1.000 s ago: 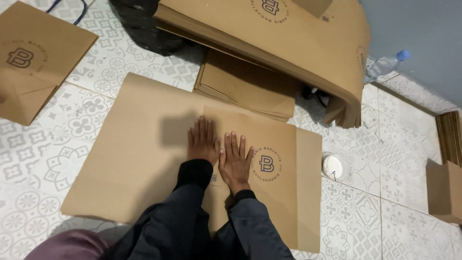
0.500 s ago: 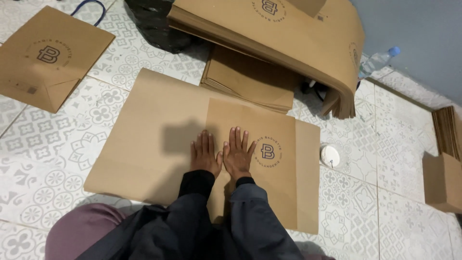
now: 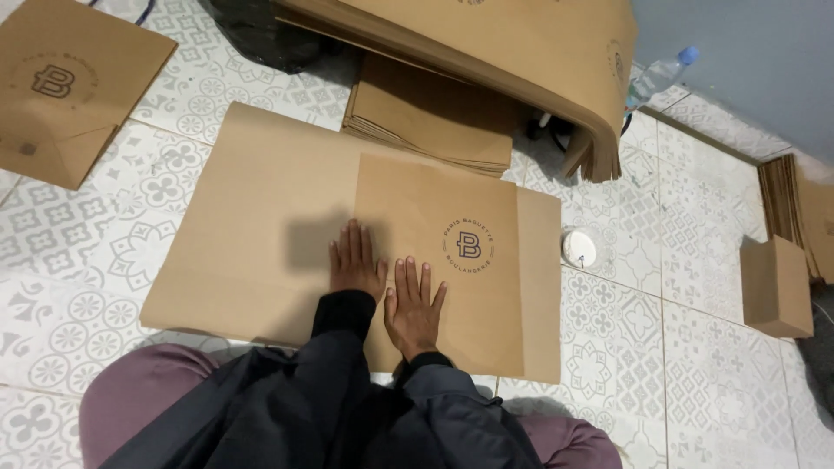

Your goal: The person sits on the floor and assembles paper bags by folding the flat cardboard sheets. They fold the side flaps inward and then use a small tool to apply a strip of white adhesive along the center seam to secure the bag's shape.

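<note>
A large brown paper sheet [image 3: 261, 226] lies flat on the tiled floor, with its right part folded over into a panel bearing a round printed emblem [image 3: 469, 245]. My left hand [image 3: 354, 265] presses flat on the left edge of that folded panel, fingers together. My right hand [image 3: 414, 306] lies flat beside it, a little nearer to me, fingers slightly spread. Both hands hold nothing. My dark sleeves and knees fill the bottom of the view.
A thick pile of brown paper sheets [image 3: 521, 52] and a smaller stack [image 3: 434, 117] sit behind the sheet. A folded paper bag [image 3: 61, 87] lies far left. A small white round object [image 3: 579, 248], a brown box [image 3: 776, 287] and a plastic bottle [image 3: 656, 78] are at the right.
Both hands have slid toward me along the fold of the panel while staying flat on the paper. The view has shifted a little.
</note>
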